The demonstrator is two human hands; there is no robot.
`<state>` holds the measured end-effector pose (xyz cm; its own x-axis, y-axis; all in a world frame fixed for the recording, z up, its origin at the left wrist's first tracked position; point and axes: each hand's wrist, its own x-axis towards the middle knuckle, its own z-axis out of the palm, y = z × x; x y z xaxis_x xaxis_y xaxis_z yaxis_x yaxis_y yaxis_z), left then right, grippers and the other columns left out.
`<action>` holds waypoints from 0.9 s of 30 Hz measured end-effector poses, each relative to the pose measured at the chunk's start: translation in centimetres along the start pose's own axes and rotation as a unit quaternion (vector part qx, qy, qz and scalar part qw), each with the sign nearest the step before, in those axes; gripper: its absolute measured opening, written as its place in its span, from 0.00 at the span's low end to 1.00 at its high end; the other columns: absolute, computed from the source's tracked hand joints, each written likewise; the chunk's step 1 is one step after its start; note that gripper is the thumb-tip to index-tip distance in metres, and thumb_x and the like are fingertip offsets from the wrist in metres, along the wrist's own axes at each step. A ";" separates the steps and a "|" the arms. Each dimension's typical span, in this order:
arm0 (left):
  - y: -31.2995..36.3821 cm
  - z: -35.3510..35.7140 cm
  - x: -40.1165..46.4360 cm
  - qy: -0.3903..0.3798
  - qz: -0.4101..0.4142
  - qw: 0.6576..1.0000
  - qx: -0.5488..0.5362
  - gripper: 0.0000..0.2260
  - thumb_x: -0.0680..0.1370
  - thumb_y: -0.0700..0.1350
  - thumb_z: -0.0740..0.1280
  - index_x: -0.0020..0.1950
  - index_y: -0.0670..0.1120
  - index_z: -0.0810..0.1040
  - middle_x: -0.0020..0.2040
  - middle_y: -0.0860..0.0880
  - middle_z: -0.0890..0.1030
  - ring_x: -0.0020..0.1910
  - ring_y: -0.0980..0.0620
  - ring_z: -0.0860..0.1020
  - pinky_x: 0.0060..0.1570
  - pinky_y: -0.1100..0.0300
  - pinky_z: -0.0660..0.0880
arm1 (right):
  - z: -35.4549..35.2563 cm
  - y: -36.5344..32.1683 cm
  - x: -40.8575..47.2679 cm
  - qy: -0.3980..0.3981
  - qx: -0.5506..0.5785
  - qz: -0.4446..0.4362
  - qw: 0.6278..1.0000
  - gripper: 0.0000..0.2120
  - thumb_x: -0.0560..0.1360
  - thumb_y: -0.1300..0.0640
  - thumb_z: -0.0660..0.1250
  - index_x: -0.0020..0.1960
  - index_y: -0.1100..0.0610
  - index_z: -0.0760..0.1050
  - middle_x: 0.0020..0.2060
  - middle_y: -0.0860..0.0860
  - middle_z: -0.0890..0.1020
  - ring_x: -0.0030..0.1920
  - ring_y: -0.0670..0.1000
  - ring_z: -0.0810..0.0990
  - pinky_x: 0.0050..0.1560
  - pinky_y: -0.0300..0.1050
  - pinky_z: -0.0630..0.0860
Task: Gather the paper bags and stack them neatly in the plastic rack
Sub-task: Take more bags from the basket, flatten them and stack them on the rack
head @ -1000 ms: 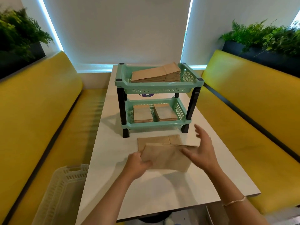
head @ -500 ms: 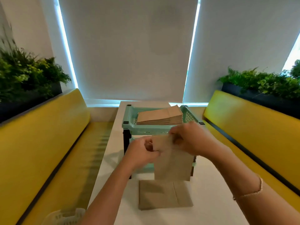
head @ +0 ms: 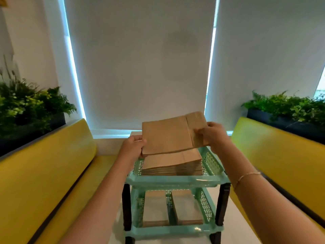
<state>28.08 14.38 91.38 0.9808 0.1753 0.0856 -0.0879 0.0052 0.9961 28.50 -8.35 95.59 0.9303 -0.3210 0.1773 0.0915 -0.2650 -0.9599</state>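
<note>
Paper bag [head: 165, 136], flat and brown, is now held level above the top tier of the mint-green plastic rack [head: 177, 181]; half a second ago you held it hanging upright in front of the rack, and a second ago it was just coming off the white table [head: 241, 224]. Your left hand [head: 132, 144] grips the bag's left edge, fingers curled under it and thumb on top. Your right hand [head: 212, 133] pinches the right end, near the folded bottom flap, between thumb and curled fingers. Directly below the bag lies the stack of bags [head: 173, 164] already in the top tier, its upper sheet just under the one you hold; whether the two touch cannot be told. The lower tier holds two smaller piles [head: 173, 207] side by side. Yellow benches [head: 44, 173] run along both sides. The change suggests you have carried the bag from pick-up to placement, so the likely next step is lowering it square onto the stack. The bag that lay on the table earlier is out of view now.
</note>
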 end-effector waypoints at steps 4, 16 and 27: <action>-1.6 1.2 2.6 0.068 0.036 0.955 0.287 0.10 0.77 0.38 0.61 0.55 0.40 0.80 0.51 0.41 0.81 0.49 0.43 0.79 0.51 0.54 0.75 | 1.9 3.1 2.4 -0.002 -0.123 0.039 0.992 0.12 0.69 0.65 0.67 0.51 0.68 0.77 0.46 0.63 0.81 0.49 0.62 0.81 0.53 0.57 0.78; -4.9 3.2 3.7 0.022 -0.031 0.855 0.517 0.11 0.80 0.40 0.58 0.38 0.40 0.69 0.35 0.47 0.69 0.31 0.55 0.66 0.26 0.64 0.60 | 3.1 5.0 1.3 -0.024 -0.348 0.012 0.937 0.09 0.76 0.62 0.62 0.53 0.66 0.75 0.51 0.60 0.79 0.47 0.57 0.75 0.42 0.43 0.67; -3.8 3.8 2.2 0.003 -0.039 0.867 0.496 0.08 0.80 0.45 0.60 0.45 0.41 0.73 0.40 0.46 0.73 0.39 0.50 0.73 0.42 0.57 0.70 | 3.4 5.2 0.4 -0.013 -0.379 -0.002 0.925 0.09 0.77 0.58 0.61 0.39 0.61 0.70 0.45 0.58 0.77 0.51 0.58 0.76 0.49 0.49 0.72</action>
<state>31.28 11.01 87.90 0.9757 0.2179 0.0212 0.1744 -0.8323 0.5262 30.57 -6.74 89.95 0.9393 -0.3002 0.1659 -0.1722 -0.8310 -0.5289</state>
